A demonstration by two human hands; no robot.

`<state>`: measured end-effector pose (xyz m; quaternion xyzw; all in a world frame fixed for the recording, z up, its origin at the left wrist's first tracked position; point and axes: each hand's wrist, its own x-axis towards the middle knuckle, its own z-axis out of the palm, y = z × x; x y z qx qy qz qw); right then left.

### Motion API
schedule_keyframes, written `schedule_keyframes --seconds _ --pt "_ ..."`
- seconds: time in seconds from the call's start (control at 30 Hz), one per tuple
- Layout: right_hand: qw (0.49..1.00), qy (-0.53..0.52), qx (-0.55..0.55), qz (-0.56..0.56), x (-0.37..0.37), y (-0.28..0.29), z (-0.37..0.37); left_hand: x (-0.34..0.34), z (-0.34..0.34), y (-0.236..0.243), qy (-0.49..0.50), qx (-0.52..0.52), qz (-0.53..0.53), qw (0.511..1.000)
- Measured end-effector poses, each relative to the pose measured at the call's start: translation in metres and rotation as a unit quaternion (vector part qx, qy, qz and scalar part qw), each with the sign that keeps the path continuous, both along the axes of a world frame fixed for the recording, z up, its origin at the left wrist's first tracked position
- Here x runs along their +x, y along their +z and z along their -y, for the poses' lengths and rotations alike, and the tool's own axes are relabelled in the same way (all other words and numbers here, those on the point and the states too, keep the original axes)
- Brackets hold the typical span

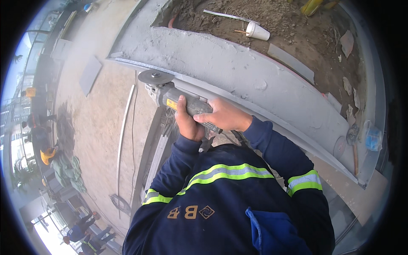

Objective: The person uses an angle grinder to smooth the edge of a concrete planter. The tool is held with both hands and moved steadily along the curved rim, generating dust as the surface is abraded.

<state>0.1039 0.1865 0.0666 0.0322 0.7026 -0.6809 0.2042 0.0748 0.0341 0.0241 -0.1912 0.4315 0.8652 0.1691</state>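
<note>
Grey metal and plastic: angle grinder (178, 98), long barrel body with a yellow label, round flat disc (155, 77) at its far end. The disc lies level, just beside the lower edge of the concrete curb (238, 70).

Left hand (188, 123): grip clenched around the grinder's body from below, near the label.

Right hand (224, 115): grip clenched over the rear of the body, just beside the left hand.

Sleeves: dark blue cloth with yellow and silver reflective bands (229, 172).

Concrete curb: broad, curved, rough grey face, running from upper left to lower right; a thin metal strip follows its lower edge.

Soil bed (293, 32): brown, lumpy earth beyond the curb, holding a white paper cup (257, 31) lying on its side, a pale flat bar and scraps of stone.

Floor (100, 114): pale, sandy screed to the left of the grinder, open and wide, with a long thin curved strip (123, 131) and a grey slab (90, 75) lying on it, well apart from the hands.

Other people: several figures at the far left edge, small, well apart.
</note>
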Motion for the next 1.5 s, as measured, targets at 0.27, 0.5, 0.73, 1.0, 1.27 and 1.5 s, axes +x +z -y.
schedule_keyframes --seconds 0.27,0.5,0.73,1.0,1.27,1.5 --pt "1.0 0.011 0.015 0.024 0.015 0.003 -0.014 0.015 -0.01 0.002 -0.018 0.007 0.0 1.0" --pt "1.0 -0.005 -0.014 -0.024 -0.023 -0.025 -0.001 -0.028 0.0 -0.013 -0.04 0.013 -0.018 0.999" --pt "1.0 0.0 -0.026 -0.012 0.008 0.001 -0.01 0.004 -0.008 -0.003 -0.014 0.006 -0.011 1.0" --pt "0.997 -0.014 -0.029 -0.065 0.007 -0.015 -0.011 0.005 -0.008 -0.004 -0.03 0.0 -0.03 0.999" --pt "0.999 -0.021 0.006 -0.048 -0.014 -0.013 -0.003 -0.022 -0.001 -0.01 -0.032 0.008 -0.022 0.999" --pt "1.0 0.0 -0.004 -0.025 0.027 0.002 -0.016 0.022 -0.012 0.005 -0.025 0.019 -0.012 0.999"
